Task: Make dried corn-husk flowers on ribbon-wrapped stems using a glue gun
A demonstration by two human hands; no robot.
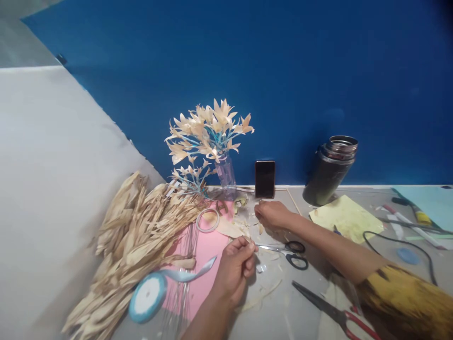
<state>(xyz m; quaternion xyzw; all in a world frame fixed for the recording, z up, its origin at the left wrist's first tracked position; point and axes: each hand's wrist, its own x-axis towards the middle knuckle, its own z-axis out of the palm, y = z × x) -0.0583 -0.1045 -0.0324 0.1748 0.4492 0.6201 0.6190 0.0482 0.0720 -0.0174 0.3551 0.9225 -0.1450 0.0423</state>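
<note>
My left hand (235, 268) hovers over the table with fingers curled and pinched on a small pale husk piece. My right hand (272, 213) reaches forward, fingers curled down onto pale husk scraps (244, 225) beside a pink sheet (201, 264). Black-handled scissors (288, 251) lie between the two hands. A clear vase of cream husk flowers on blue stems (208, 134) stands just beyond, with a phone (264, 178) propped against the blue wall.
A heap of dried corn husks (134, 241) fills the left. A light-blue ribbon spool (147, 295), a tape ring (207, 220), red-handled scissors (336, 311), a dark flask (329, 171), yellow paper (345, 218), markers (406, 219) and a black cable (399, 243) lie around.
</note>
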